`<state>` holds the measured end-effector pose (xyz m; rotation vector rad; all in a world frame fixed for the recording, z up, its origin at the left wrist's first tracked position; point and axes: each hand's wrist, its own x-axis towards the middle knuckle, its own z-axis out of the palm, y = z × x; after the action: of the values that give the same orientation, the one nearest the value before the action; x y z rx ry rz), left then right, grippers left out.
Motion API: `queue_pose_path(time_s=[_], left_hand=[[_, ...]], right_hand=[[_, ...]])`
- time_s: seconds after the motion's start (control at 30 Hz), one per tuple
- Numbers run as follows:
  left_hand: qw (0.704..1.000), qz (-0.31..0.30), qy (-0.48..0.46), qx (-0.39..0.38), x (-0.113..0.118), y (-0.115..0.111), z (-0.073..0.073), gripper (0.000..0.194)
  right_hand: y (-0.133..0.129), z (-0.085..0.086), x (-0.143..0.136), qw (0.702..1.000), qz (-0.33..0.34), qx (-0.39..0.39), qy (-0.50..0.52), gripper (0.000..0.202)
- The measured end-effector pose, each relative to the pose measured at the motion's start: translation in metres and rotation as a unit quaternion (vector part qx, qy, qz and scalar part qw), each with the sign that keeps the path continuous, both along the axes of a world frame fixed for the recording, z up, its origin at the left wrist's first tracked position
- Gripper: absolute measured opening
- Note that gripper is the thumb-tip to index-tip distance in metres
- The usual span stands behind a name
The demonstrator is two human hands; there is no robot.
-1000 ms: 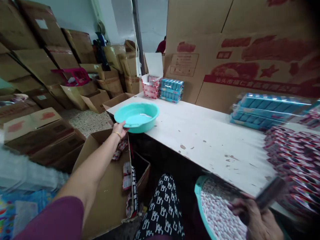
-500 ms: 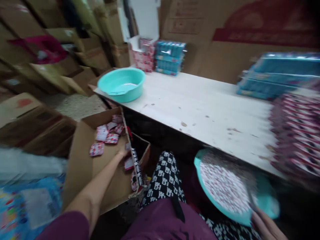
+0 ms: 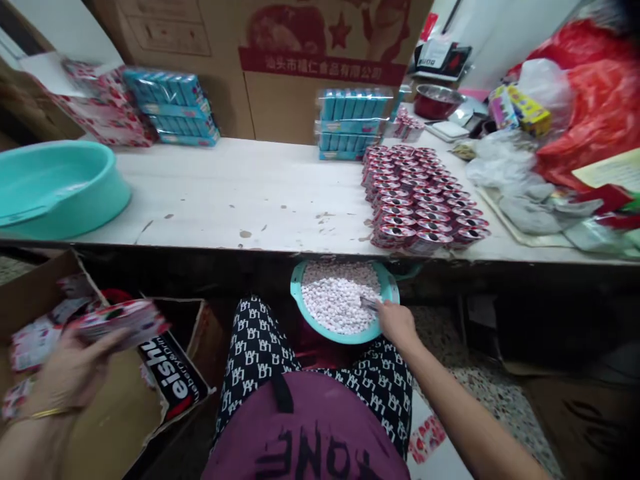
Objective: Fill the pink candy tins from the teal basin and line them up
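Observation:
My left hand (image 3: 75, 370) is closed round a pink and red printed packet (image 3: 127, 321), lifted above an open cardboard box (image 3: 113, 427) at the lower left. More such packets (image 3: 35, 343) lie inside that box. At the centre, a turquoise basin (image 3: 299, 297) between my knees is filled with small white candies (image 3: 333, 303). My right hand (image 3: 397, 323) grips a metal scoop (image 3: 369, 304), its head down among the candies; its exact shape is partly hidden.
A white worktable (image 3: 240, 193) runs across the view. It bears an aqua tub (image 3: 107, 197), blue wrapped packs (image 3: 173, 107), rows of red foil-topped cups (image 3: 420, 200) and red plastic bags (image 3: 590, 100). A large carton (image 3: 280, 113) stands behind.
My view has swung right. My left hand has come up from inside the cardboard box with a packet. My right hand stays at the basin with the scoop.

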<state>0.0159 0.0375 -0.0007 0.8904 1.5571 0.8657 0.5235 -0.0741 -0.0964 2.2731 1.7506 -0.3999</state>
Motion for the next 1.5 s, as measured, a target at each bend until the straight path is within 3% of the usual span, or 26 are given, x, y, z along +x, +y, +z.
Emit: queue_pose_path(time_s=[0.07,0.2,0.27,0.33,0.5,0.6,0.7,0.8,0.93,1.07,1.17,1.27,1.33,1.4,1.5], left_hand=[[0.999,-0.011,-0.019,0.029,0.069,0.004,-0.004,0.049],[0.982,-0.166,-0.083,0.027,0.196,0.013,-0.036,0.052],[0.973,-0.218,-0.057,0.046,0.235,0.017,-0.054,0.049],[0.962,-0.262,-0.020,0.077,0.257,0.020,-0.069,0.046],[0.928,-0.340,0.037,0.145,0.276,0.022,-0.090,0.038],[0.919,-0.345,0.065,0.177,0.286,0.023,-0.098,0.036],[0.900,-0.360,0.106,0.223,0.301,0.025,-0.101,0.035],[0.877,-0.376,0.142,0.264,0.314,0.026,-0.101,0.035],[0.855,-0.387,0.175,0.298,0.325,0.024,-0.104,0.035],[0.863,-0.375,0.171,0.292,0.330,0.020,-0.110,0.034],[0.878,-0.358,0.155,0.277,0.328,0.020,-0.116,0.032],[0.898,-0.340,0.119,0.252,0.318,0.022,-0.121,0.033],[0.913,-0.325,0.091,0.230,0.309,0.024,-0.125,0.034],[0.928,-0.306,0.070,0.202,0.302,0.026,-0.127,0.036],[0.949,-0.274,0.034,0.149,0.297,0.027,-0.129,0.040]], right_hand=[[0.019,-0.023,-0.012,0.999,-0.026,0.007,0.041,0.024],[0.035,-0.051,-0.015,0.994,-0.045,0.023,0.096,0.023],[0.033,-0.053,-0.010,0.990,-0.050,0.032,0.127,0.022],[0.028,-0.050,-0.004,0.986,-0.052,0.040,0.152,0.021],[0.025,-0.022,0.009,0.961,-0.040,0.086,0.258,0.021],[0.031,0.006,0.018,0.943,-0.029,0.108,0.315,0.021],[0.039,0.036,0.025,0.945,0.004,0.088,0.315,0.023],[0.049,0.063,0.024,0.967,0.055,0.033,0.246,0.027],[0.065,0.090,0.007,0.989,0.123,-0.019,0.075,0.029],[0.080,0.113,-0.022,0.984,0.177,-0.024,-0.007,0.023],[0.084,0.126,-0.028,0.978,0.207,0.000,-0.024,0.025],[0.074,0.122,-0.007,0.982,0.185,-0.010,-0.031,0.022],[0.060,0.103,0.013,0.989,0.135,-0.035,-0.047,0.020],[0.047,0.071,0.024,0.993,0.085,-0.067,-0.049,0.021],[0.039,0.012,0.014,0.996,0.026,-0.079,0.025,0.025]])
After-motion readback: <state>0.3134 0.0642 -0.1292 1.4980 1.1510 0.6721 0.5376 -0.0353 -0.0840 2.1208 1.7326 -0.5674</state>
